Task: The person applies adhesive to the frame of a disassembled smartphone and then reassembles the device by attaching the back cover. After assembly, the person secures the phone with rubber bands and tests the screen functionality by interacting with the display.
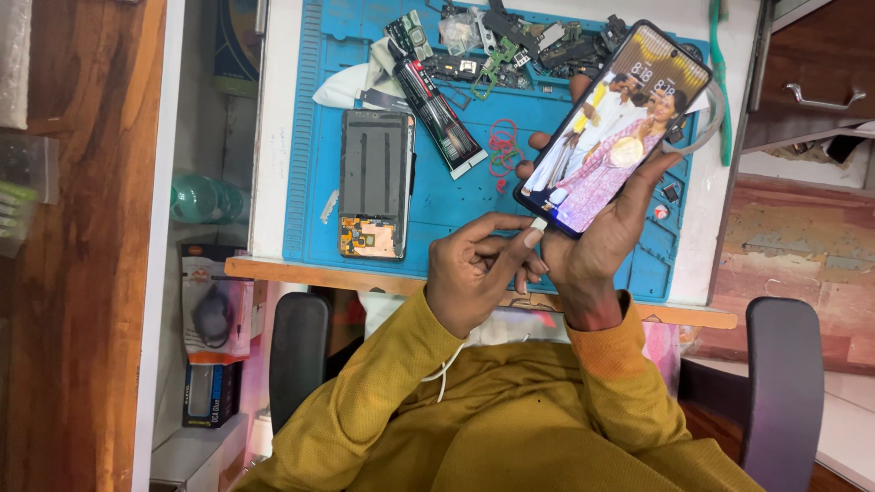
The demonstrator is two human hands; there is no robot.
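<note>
I see the right hand cupping a lit phone, tilted toward one o'clock. The left hand pinches a white cable plug at the phone's seven o'clock corner.

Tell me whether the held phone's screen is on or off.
On. The phone in the right hand shows a lit colour picture across its screen; the left hand holds a white plug at its bottom edge.
</note>
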